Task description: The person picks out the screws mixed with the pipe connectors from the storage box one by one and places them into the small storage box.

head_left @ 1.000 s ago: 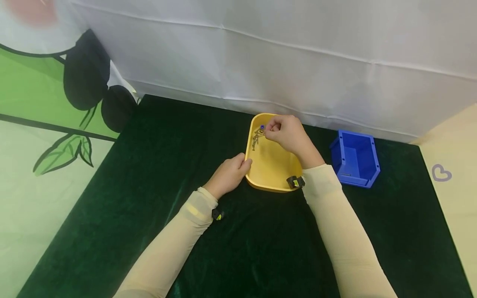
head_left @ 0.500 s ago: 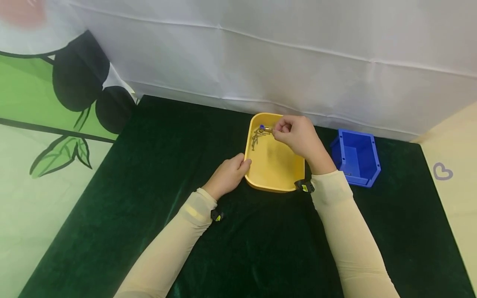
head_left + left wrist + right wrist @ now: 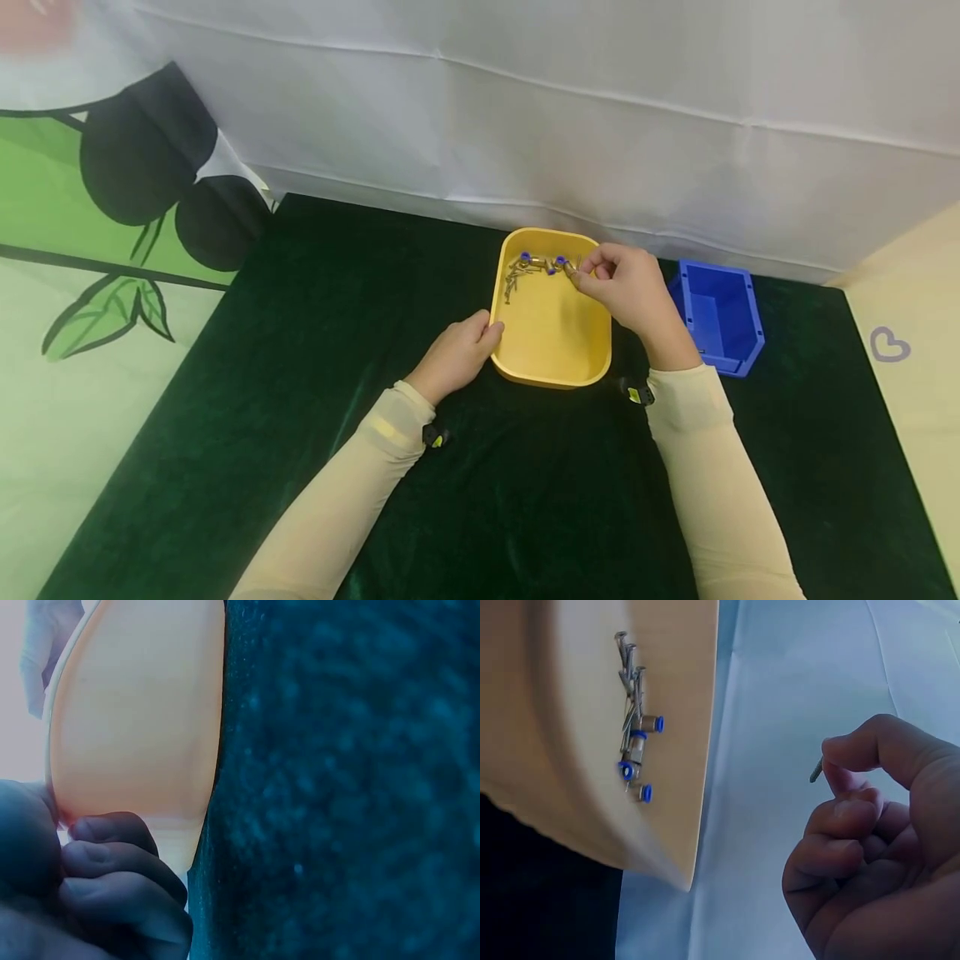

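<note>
Velvety dark green cloth (image 3: pixel 315 350) covers the table, soft and napped, running from a leaf-printed sheet (image 3: pixel 90 275) on the left to a creased white backdrop (image 3: pixel 570 108) behind. On it, the left hand (image 3: pixel 457 354) rests against the near left corner of a smooth, round-cornered yellow plastic tray (image 3: pixel 551 333); its fingers (image 3: pixel 124 862) are curled, with the thumb over the rim, gripping the tray's wall. At the far end of the tray lies a small heap of thin metal nails and brass fittings with blue rings (image 3: pixel 536 267). Over the tray's far right corner the right hand (image 3: pixel 630 287) is held with fingers bent inward, thumb and forefinger pinching one slim metal nail (image 3: pixel 815 772) by its end. Just right of that hand stands a glossy, boxy blue plastic bin (image 3: pixel 716 321), its front cut low.
</note>
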`<state>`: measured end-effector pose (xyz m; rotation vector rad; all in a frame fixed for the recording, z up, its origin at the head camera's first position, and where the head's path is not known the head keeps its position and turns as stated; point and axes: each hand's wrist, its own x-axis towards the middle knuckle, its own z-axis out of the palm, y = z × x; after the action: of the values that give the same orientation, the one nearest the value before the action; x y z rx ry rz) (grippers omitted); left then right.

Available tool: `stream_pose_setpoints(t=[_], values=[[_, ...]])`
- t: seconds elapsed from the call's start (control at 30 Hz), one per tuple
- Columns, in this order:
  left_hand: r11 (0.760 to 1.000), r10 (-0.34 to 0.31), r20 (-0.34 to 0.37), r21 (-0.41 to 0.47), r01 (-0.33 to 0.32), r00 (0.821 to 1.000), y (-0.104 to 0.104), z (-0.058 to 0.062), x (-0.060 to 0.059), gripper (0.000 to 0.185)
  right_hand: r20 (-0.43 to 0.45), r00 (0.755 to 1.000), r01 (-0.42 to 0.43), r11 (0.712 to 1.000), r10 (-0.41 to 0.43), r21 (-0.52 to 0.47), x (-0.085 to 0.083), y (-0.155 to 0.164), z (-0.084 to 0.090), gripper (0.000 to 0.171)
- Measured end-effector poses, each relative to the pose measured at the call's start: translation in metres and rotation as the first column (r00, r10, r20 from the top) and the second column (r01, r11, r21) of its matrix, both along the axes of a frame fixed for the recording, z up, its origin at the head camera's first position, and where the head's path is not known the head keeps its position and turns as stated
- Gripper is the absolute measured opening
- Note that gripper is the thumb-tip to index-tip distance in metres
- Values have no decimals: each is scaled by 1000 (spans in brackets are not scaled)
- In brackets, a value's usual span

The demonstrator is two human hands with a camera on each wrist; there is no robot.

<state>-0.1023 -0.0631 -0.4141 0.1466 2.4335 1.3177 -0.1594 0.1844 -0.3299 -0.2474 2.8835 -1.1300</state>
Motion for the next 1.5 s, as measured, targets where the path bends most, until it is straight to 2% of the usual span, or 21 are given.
stream_pose_setpoints(t=[0.27,0.63,0.93,1.5], values=[[1000,13,20,5,-13,1000,0,0,1,33,16,999,31,1000,-31,0,6,13,-5,10],[1000,2,24,8,-2,1000,1,3,-1,35,-17,997,71,998,-70,2,13,31,-8,9],[1000,-2,31,28,1,1000,4,3,-1,35,-22,994,103,995,-103,-1,20,48,-4,15],[1000,-1,21,24,0,1000,5,2,-2,34,39,974,223,974,-222,-29,29,78,-8,19]])
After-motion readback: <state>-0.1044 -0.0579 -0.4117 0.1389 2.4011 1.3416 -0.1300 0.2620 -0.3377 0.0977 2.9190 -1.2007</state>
